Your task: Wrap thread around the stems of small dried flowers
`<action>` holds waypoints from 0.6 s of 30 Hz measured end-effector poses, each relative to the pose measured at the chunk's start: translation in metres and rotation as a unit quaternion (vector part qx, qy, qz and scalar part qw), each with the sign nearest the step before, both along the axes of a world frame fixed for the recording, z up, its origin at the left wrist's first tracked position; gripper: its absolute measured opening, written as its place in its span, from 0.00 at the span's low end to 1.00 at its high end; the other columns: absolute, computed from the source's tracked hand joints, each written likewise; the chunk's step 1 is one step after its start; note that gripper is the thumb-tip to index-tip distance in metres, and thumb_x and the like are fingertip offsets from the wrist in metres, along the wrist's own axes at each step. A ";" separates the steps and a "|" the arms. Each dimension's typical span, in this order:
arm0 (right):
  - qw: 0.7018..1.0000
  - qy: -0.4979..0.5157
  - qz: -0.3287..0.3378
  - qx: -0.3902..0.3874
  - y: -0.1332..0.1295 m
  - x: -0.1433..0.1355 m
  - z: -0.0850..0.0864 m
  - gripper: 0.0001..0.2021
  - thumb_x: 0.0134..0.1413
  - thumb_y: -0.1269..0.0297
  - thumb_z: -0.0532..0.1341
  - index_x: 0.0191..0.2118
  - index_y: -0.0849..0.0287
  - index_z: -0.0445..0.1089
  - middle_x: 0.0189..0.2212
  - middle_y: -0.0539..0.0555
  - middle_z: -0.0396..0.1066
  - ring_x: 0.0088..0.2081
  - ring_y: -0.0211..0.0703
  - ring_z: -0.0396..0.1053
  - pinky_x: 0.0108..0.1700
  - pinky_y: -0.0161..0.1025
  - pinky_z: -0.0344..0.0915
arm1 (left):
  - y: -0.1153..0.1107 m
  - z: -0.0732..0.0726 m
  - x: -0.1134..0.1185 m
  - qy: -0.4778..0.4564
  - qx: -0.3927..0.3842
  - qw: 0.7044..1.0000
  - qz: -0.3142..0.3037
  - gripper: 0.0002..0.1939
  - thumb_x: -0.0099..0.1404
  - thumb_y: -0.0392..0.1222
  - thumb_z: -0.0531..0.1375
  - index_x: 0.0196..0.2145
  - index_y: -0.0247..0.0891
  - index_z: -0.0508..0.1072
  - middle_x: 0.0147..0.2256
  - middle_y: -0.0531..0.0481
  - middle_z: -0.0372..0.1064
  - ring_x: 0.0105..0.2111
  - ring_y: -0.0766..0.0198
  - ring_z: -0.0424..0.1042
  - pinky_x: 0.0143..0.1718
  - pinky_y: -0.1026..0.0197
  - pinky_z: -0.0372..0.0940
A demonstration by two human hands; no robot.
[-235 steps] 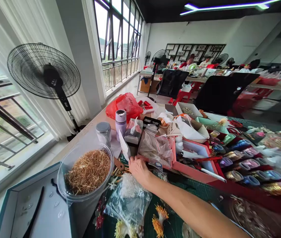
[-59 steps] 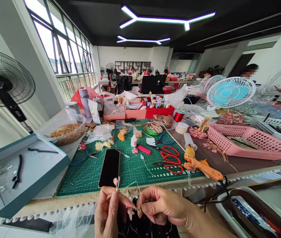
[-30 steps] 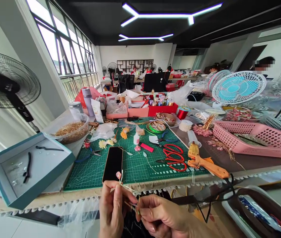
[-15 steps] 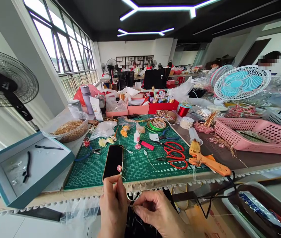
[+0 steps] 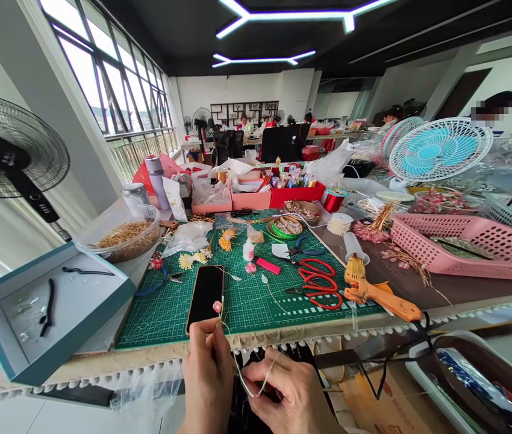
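Below the table's front edge, my left hand [image 5: 206, 380] pinches a thin wire stem topped with a small pink bud [image 5: 217, 307], held upright. My right hand [image 5: 290, 398] sits beside it, fingers closed on a pale thread or wire [image 5: 249, 386] that loops from the stem down to them. Both hands hover over dark cloth in my lap. Just beyond the bud a black phone [image 5: 205, 289] lies on the green cutting mat [image 5: 256, 301].
Red scissors [image 5: 317, 283], an orange glue gun [image 5: 373, 292], blue pliers [image 5: 159, 280] and yellow stamen bunches [image 5: 225, 240] lie on or beside the mat. A teal box lid [image 5: 48, 307] at left, pink basket [image 5: 459, 250] and desk fan [image 5: 439, 150] at right, boxes behind. People work at far tables.
My right hand has drawn the thread lower, forming a longer loop below the stem. My left hand keeps the bud stem upright. Much earlier my right hand reached among boxes at the table's back.
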State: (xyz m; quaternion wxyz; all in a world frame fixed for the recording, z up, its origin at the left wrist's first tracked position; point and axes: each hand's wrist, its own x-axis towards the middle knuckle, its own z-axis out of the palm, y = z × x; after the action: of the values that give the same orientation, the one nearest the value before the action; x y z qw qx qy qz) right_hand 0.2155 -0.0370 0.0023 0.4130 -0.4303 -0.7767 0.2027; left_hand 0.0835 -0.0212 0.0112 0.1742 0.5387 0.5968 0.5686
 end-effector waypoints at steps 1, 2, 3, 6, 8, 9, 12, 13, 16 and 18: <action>1.000 0.007 0.009 -0.021 0.001 0.001 0.001 0.09 0.52 0.72 0.55 0.29 0.60 0.73 0.23 0.50 0.66 0.20 0.34 0.60 0.23 0.32 0.53 | 0.002 -0.001 -0.002 0.002 0.005 1.000 -0.002 0.07 0.64 0.47 0.51 0.31 0.43 0.60 0.11 0.62 0.61 0.09 0.66 0.63 0.12 0.68 0.56; 0.997 0.023 0.023 -0.067 0.002 0.001 0.002 0.09 0.54 0.69 0.55 0.30 0.60 0.73 0.23 0.50 0.67 0.22 0.35 0.61 0.24 0.32 0.55 | 0.004 -0.002 -0.003 0.002 0.009 1.000 -0.002 0.07 0.64 0.47 0.51 0.31 0.43 0.60 0.11 0.61 0.62 0.09 0.66 0.63 0.12 0.68 0.56; 0.990 0.045 0.036 -0.125 0.003 0.001 0.005 0.08 0.54 0.66 0.55 0.30 0.60 0.72 0.23 0.50 0.67 0.23 0.36 0.61 0.25 0.32 0.56 | 0.006 -0.003 -0.003 0.001 0.012 1.000 -0.002 0.07 0.64 0.47 0.51 0.32 0.43 0.60 0.11 0.61 0.62 0.09 0.65 0.64 0.12 0.68 0.57; 0.955 0.107 0.047 -0.271 0.008 0.002 0.013 0.09 0.53 0.60 0.57 0.28 0.60 0.67 0.20 0.48 0.64 0.24 0.37 0.61 0.27 0.33 0.57 | 0.008 -0.003 -0.004 -0.008 0.011 1.000 -0.012 0.07 0.66 0.47 0.50 0.33 0.43 0.60 0.13 0.60 0.65 0.11 0.66 0.65 0.13 0.68 0.58; 0.934 0.133 0.051 -0.328 0.010 0.003 0.017 0.11 0.52 0.56 0.57 0.28 0.59 0.65 0.19 0.46 0.61 0.21 0.34 0.57 0.24 0.32 0.54 | 0.008 -0.002 -0.003 -0.025 0.004 0.999 -0.024 0.07 0.67 0.47 0.49 0.34 0.43 0.59 0.16 0.59 0.68 0.10 0.68 0.62 0.13 0.68 0.56; 0.921 0.145 0.057 -0.357 0.011 0.002 0.018 0.13 0.51 0.53 0.57 0.29 0.59 0.65 0.19 0.45 0.60 0.18 0.32 0.55 0.22 0.32 0.51 | 0.008 -0.001 -0.003 -0.042 0.001 0.998 -0.036 0.07 0.67 0.47 0.49 0.34 0.43 0.59 0.18 0.59 0.70 0.10 0.69 0.61 0.13 0.69 0.56; 0.873 0.178 0.081 -0.447 0.012 0.001 0.020 0.23 0.45 0.40 0.59 0.31 0.59 0.63 0.18 0.43 0.60 0.13 0.28 0.48 0.16 0.30 0.44 | 0.009 0.000 -0.005 -0.093 0.003 0.993 -0.073 0.08 0.68 0.49 0.50 0.34 0.43 0.59 0.17 0.60 0.67 0.11 0.70 0.60 0.14 0.70 0.55; 0.862 0.184 0.086 -0.464 0.011 0.000 0.020 0.26 0.43 0.37 0.59 0.31 0.58 0.62 0.17 0.42 0.59 0.12 0.27 0.48 0.15 0.30 0.43 | 0.009 0.000 -0.005 -0.103 0.007 0.991 -0.081 0.09 0.68 0.49 0.49 0.35 0.43 0.58 0.15 0.61 0.65 0.12 0.70 0.62 0.15 0.70 0.56; 0.853 0.181 0.087 -0.482 0.011 -0.002 0.018 0.28 0.41 0.33 0.57 0.31 0.57 0.61 0.13 0.41 0.58 0.11 0.28 0.47 0.15 0.30 0.42 | 0.009 -0.002 -0.004 -0.113 0.016 0.989 -0.091 0.10 0.68 0.51 0.49 0.34 0.42 0.59 0.14 0.61 0.64 0.13 0.69 0.63 0.16 0.70 0.57; 0.864 0.167 0.085 -0.467 0.013 -0.004 0.014 0.26 0.44 0.35 0.57 0.30 0.58 0.60 0.13 0.42 0.59 0.14 0.29 0.52 0.18 0.30 0.46 | 0.007 -0.005 0.000 -0.125 0.003 0.986 -0.108 0.12 0.67 0.52 0.49 0.34 0.42 0.60 0.13 0.60 0.65 0.11 0.71 0.61 0.14 0.71 0.55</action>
State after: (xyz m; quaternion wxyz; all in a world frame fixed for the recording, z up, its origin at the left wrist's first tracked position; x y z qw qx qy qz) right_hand 0.2119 -0.0241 0.0160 0.2685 -0.4649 -0.5437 0.6451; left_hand 0.0838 -0.0140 0.0066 0.3058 0.5250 0.5070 0.6114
